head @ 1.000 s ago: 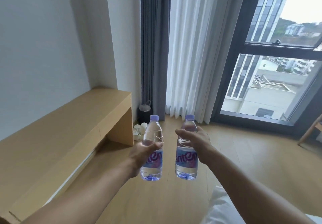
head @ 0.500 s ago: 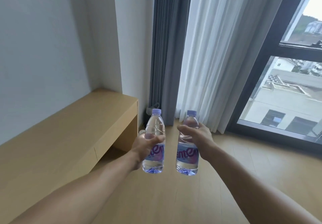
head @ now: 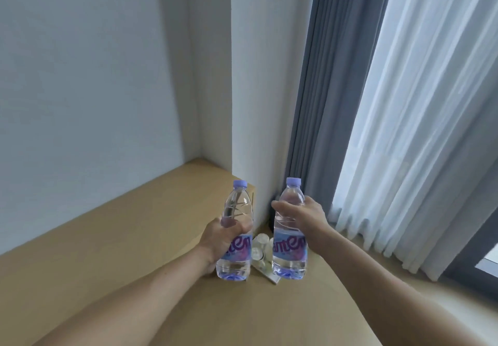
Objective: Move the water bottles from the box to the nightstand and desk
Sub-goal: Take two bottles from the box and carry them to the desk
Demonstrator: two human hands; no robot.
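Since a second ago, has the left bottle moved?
Yes. The left bottle went left toward the desk: earlier right of its end, now overlapping it.

- Left bottle [head: 237, 234]: clear, lilac cap, blue-and-pink label.
- Right bottle [head: 289, 231]: the same colours.
- Tabletop [head: 107, 238]: light wood.
- Wall [head: 80, 76]: pale grey-white.
- Near curtain [head: 420, 119]: sheer white.
- Far curtain [head: 320, 108]: grey.

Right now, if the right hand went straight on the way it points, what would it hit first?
Probably the white wall corner beside the desk; the right hand, gripping its bottle, aims there. Depth is unclear, though.
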